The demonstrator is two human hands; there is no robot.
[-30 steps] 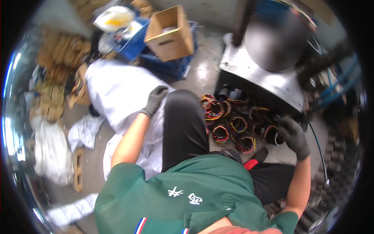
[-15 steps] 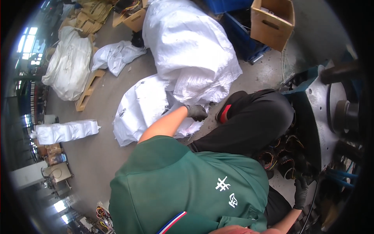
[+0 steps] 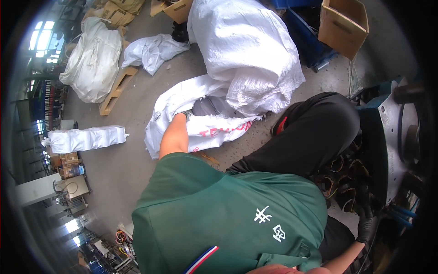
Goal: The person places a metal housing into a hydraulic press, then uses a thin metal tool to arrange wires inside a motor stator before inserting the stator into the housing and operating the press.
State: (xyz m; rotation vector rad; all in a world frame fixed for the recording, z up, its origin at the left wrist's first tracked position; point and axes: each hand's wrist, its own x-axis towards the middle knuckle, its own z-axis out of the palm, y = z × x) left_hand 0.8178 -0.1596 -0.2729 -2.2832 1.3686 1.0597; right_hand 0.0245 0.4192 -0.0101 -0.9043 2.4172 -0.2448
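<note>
My left arm reaches to the open mouth of a white woven sack (image 3: pixel 223 130) with red print, lying on the floor. Only a sliver of my gloved left hand (image 3: pixel 185 113) shows at the sack's rim; its fingers are hidden. Over on the right, my right hand (image 3: pixel 366 223) in a dark glove is beside ring-shaped dark parts with coloured wires (image 3: pixel 347 201). In the shadow there, its fingertips blend into the dark parts, so a grip cannot be made out.
A large, full white sack (image 3: pixel 246 50) stands just beyond the open one. To the left are a wrapped white bundle (image 3: pixel 89 139), a small white bag (image 3: pixel 155 51) and a bulky sack (image 3: pixel 93 59) on a wooden pallet (image 3: pixel 114 93). A cardboard box (image 3: pixel 342 27) and metal machinery (image 3: pixel 388 137) are at right.
My left hand has moved left, from the sack's near edge to its rim, and the mouth now gapes wider with red print showing. My right hand stays by the wired parts.
</note>
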